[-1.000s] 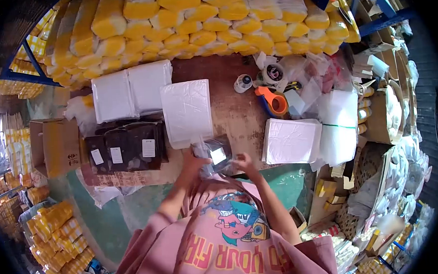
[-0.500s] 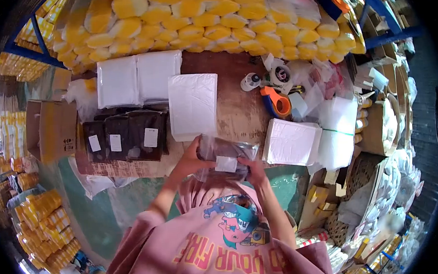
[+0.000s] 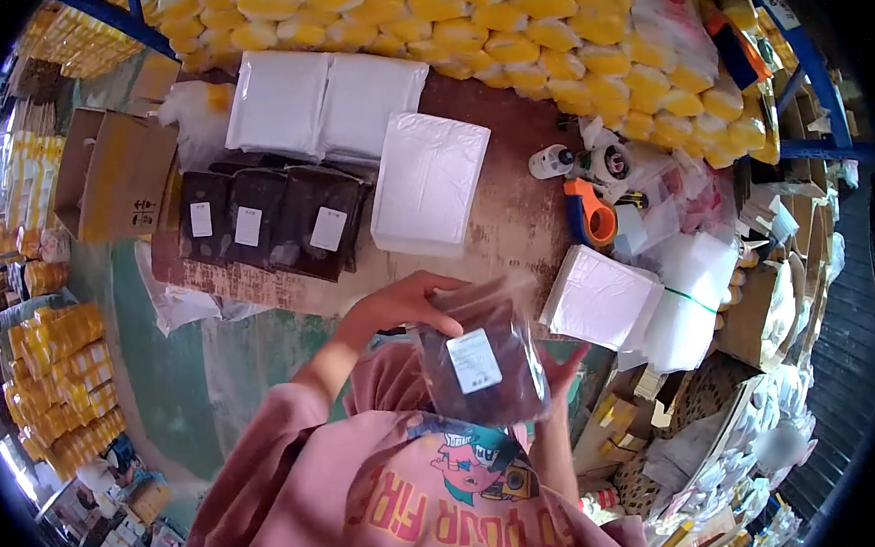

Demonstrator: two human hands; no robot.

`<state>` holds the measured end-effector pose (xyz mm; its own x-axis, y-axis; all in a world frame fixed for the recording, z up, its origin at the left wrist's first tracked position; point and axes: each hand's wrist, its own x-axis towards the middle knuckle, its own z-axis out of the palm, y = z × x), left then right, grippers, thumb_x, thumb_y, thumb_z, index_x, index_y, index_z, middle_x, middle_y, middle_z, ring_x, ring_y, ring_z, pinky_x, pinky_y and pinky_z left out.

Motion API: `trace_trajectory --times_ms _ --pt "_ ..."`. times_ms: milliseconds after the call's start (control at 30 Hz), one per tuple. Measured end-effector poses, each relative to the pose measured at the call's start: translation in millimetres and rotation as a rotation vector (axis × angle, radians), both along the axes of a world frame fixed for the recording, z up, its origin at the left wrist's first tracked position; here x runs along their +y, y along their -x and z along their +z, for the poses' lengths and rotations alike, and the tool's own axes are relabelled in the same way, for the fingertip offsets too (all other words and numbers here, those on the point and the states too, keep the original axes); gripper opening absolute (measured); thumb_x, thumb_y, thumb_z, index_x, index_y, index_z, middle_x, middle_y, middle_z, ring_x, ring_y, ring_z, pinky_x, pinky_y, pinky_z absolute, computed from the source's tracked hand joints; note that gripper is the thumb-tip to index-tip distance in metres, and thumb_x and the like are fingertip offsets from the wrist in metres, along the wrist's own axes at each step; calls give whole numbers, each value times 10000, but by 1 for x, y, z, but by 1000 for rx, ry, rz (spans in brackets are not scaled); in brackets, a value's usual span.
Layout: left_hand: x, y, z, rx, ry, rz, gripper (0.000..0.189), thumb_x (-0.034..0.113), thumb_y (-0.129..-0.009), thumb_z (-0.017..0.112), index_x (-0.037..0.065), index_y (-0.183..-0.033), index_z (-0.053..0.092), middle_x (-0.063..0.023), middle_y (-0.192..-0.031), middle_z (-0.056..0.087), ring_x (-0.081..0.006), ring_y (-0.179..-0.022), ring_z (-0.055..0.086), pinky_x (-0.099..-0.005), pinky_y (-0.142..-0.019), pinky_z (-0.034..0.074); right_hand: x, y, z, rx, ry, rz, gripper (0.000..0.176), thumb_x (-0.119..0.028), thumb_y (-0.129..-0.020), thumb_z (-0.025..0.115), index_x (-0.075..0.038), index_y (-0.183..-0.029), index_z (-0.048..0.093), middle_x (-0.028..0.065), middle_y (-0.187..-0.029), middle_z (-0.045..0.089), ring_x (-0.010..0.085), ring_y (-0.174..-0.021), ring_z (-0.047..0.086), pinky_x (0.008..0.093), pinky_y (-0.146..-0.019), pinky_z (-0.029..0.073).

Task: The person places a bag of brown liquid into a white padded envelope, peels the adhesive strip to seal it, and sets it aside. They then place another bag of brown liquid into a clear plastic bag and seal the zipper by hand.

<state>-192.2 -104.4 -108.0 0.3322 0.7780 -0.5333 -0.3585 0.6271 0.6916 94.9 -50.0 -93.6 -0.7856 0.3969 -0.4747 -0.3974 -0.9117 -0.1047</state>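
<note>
Packet (image 3: pixel 483 356) sits grasped by left hand (image 3: pixel 399 306) at 10 o'clock, right hand (image 3: pixel 564 369) backing it open-fingered at 3 o'clock.

**Bright daylight, heavy fisheye**

Light strong and even, colours saturated; yellow sacks (image 3: pixel 543 36) vivid. Brightest spot at the far left rim, blown out to bluish white. Shadows short and soft, mostly thin dark lines under the white stacks (image 3: pixel 427 179), which sit near clipping with little surface texture left. Pale sheen streaks on the clear wrap of the packet (image 3: pixel 483 356); its label shows, print unreadable. Circular frame, black corners. Straight lines bow hard toward the edges, table (image 3: pixel 515 224) edge curved. Centre fairly sharp; outer ring smeared and compressed, lower right worst
</note>
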Motion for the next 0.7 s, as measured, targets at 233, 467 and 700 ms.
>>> trace_trajectory --times_ms 233,467,700 --pt "-4 -7 -31 90 -117 -190 708 232 -645 852 100 -1292 594 -53 -1050 687 -136 -905 623 -283 -809 491 27 44 -11 -535 -114 473 510 -437 -977 470 -15 -1254 548 89 -1126 647 188 -971 620 306 -821 492" --pt "0 17 -30 257 -121 -278 794 268 -600 884 103 -1313 576 -54 -1067 681 -125 -931 603 -259 -810 477 43 83 -38 -523 -14 670 743 -658 -875 470 1 -1197 591 129 -1115 666 243 -945 650 356 -833 511" --pt "12 32 -37 232 -254 -299 782 253 -618 879 106 -1320 570 -69 -1087 678 -117 -930 605 -252 -818 476 83 74 -80 -418 15 702 739 -638 -872 492 -1 -1239 570 110 -1125 670 283 -934 661 395 -809 538"
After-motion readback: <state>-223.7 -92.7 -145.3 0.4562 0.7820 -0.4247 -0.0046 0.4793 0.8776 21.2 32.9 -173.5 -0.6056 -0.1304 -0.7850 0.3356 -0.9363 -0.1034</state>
